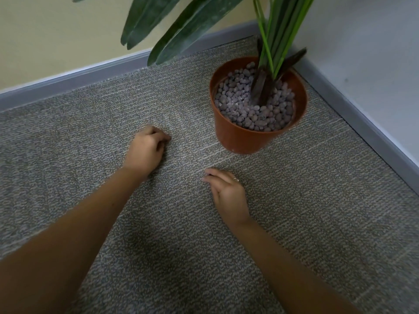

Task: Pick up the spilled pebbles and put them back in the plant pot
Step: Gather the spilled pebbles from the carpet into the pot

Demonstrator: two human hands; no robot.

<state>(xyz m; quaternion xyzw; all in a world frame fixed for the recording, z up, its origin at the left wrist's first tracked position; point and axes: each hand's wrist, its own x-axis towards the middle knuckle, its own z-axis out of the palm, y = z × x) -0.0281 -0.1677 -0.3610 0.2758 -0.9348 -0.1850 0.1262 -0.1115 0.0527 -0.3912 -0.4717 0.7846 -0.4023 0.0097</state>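
Carpet (294, 211) bare between curled left hand (146, 150), right hand (227, 191) (grips unclear), pot (240, 137) beyond

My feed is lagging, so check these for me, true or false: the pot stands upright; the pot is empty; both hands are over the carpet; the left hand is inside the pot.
1. The plant pot stands upright. True.
2. The pot is empty. False: pebbles fill it around the plant stems.
3. Both hands are low over the carpet. True.
4. The left hand is inside the pot. False: it is curled on the carpet beside the pot; the right hand lies nearer the camera.
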